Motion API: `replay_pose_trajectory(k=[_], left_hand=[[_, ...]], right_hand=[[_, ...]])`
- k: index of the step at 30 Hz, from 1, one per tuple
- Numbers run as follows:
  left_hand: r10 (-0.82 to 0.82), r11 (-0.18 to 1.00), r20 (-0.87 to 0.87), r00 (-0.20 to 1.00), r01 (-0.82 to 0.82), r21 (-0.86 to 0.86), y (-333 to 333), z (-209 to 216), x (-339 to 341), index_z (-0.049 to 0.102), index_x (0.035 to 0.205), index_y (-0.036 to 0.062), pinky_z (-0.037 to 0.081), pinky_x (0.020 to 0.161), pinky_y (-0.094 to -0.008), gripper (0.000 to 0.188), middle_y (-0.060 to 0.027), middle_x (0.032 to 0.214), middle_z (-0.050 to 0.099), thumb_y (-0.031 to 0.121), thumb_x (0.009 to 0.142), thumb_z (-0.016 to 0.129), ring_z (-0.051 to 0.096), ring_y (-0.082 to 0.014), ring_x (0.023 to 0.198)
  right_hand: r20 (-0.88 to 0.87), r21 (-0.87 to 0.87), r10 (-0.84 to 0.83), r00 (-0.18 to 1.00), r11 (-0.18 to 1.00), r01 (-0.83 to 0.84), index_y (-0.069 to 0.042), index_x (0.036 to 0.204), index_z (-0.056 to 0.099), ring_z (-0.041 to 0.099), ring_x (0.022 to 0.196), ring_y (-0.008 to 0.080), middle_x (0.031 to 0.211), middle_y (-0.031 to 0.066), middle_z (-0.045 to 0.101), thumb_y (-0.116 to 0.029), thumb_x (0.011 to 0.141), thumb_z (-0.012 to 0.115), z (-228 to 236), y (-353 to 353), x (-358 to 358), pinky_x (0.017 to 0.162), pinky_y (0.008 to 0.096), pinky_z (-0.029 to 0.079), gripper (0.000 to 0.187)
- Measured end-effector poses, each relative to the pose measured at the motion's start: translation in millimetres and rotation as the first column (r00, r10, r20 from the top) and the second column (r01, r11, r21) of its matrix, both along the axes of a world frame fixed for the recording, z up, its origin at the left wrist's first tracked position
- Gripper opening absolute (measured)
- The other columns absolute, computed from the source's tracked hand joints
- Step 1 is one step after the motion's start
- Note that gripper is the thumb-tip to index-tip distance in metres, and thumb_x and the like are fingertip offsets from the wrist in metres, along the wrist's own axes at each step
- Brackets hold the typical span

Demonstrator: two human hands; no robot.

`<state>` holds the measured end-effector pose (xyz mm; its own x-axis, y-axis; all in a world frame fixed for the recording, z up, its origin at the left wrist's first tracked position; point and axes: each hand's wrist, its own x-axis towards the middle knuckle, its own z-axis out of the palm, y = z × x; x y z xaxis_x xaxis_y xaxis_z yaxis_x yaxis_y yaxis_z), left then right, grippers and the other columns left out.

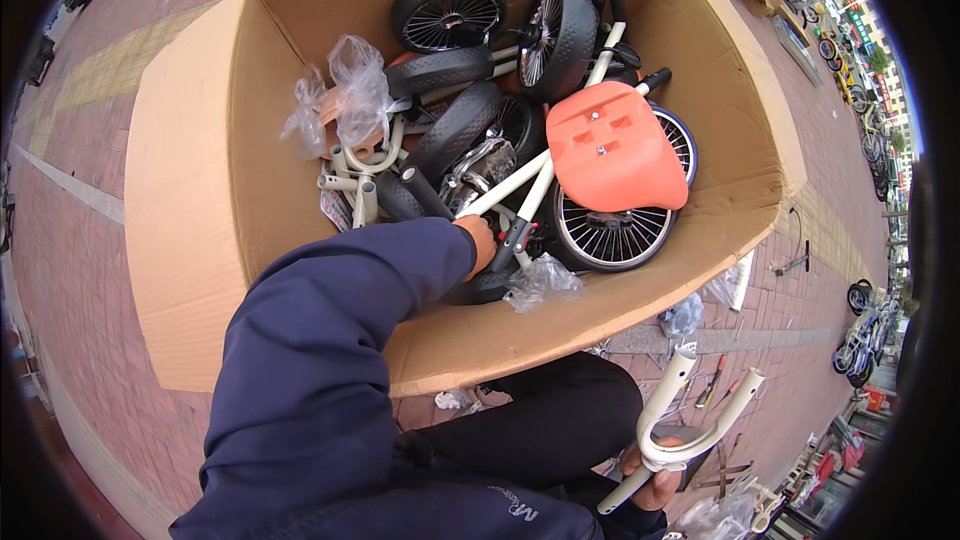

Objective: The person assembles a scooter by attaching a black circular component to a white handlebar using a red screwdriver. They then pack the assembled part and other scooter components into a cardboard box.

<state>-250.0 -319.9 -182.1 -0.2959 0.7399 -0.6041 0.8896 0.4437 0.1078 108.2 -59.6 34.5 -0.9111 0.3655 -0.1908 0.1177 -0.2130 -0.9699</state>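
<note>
A large cardboard box [600, 315] full of stroller or tricycle parts stands before me. My left hand [480, 242] reaches into it, fingers curled down beside a cream tube frame [508, 185] and its black joint [512, 240]; what it grips is hidden. An orange plastic seat-shaped piece [625, 165] lies over a spoked wheel [612, 237] to its right. Outside the box, at the lower right, my right hand [655, 485] is closed around the stem of a cream U-shaped fork [650, 430], its two open tube ends pointing up.
Inside the box are black-tyred wheels [450, 10], clear plastic bags [360, 90] and more cream forks [372, 155]. Red-handled tools [712, 380] and plastic wrap [682, 317] lie on the brick paving [90, 280]. Parked bikes [865, 340] stand at far right.
</note>
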Motion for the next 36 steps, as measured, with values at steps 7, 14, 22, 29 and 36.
replay_pose_trajectory(k=[7,14,22,29,36], left_hand=[[-0.107,0.987,-0.107,0.989,0.092,-0.134,-3.5,-20.4,30.2,0.070,0.124,0.0130,0.051,0.095,-0.0423,0.044,-0.0048,0.122,0.070,0.034,0.086,0.067,0.059,-0.0256,0.121],[0.067,0.994,-0.255,0.965,-0.088,-0.072,-82.3,-4.4,75.6,0.061,0.139,0.0155,0.044,0.094,-0.0664,0.047,-0.0115,0.146,0.053,0.038,0.098,0.053,0.052,-0.0345,0.130],[0.170,0.924,-0.047,0.984,-0.175,-0.339,-61.6,24.5,52.5,0.061,0.134,0.0047,0.050,0.084,-0.0614,0.057,-0.0182,0.123,0.064,0.038,0.088,0.065,0.063,-0.0426,0.110],[0.304,0.913,0.263,0.916,-0.201,-0.356,-35.1,216.7,-85.6,0.069,0.115,-0.0061,0.054,0.091,-0.0414,0.082,-0.0229,0.108,0.073,0.048,0.058,0.092,0.069,-0.0375,0.105],[0.587,0.601,0.250,0.770,-0.622,0.502,-107.5,393.6,-122.8,0.060,0.129,-0.0076,0.056,0.091,-0.0343,0.084,-0.0205,0.110,0.072,0.032,0.064,0.094,0.070,-0.0283,0.099]], right_hand=[[0.025,-0.035,-0.015,1.000,0.999,0.016,0.002,0.115,0.049,0.059,0.057,0.0209,0.074,0.0149,0.062,-0.046,0.087,0.074,-4.1,-5.6,3.4,0.051,0.0316,0.048,0.061],[0.012,-0.114,-0.022,1.000,0.993,0.023,0.000,0.116,0.049,0.059,0.058,0.0214,0.074,0.0148,0.062,-0.045,0.087,0.076,-14.1,-0.7,15.7,0.052,0.0323,0.049,0.061],[-0.016,-0.147,-0.052,0.999,0.988,0.049,-0.002,0.117,0.047,0.058,0.058,0.0207,0.075,0.0133,0.060,-0.046,0.088,0.074,-29.5,17.7,38.6,0.053,0.0331,0.047,0.059],[-0.036,-0.199,-0.116,0.993,0.974,0.107,-0.004,0.123,0.046,0.056,0.058,0.0166,0.075,0.0096,0.057,-0.044,0.090,0.069,-41.0,34.6,47.8,0.048,0.0286,0.045,0.057],[-0.085,-0.155,-0.075,0.994,0.986,0.061,-0.003,0.130,0.046,0.055,0.058,0.0156,0.076,0.0103,0.058,-0.041,0.095,0.061,-43.5,34.6,38.2,0.049,0.0287,0.044,0.054]])
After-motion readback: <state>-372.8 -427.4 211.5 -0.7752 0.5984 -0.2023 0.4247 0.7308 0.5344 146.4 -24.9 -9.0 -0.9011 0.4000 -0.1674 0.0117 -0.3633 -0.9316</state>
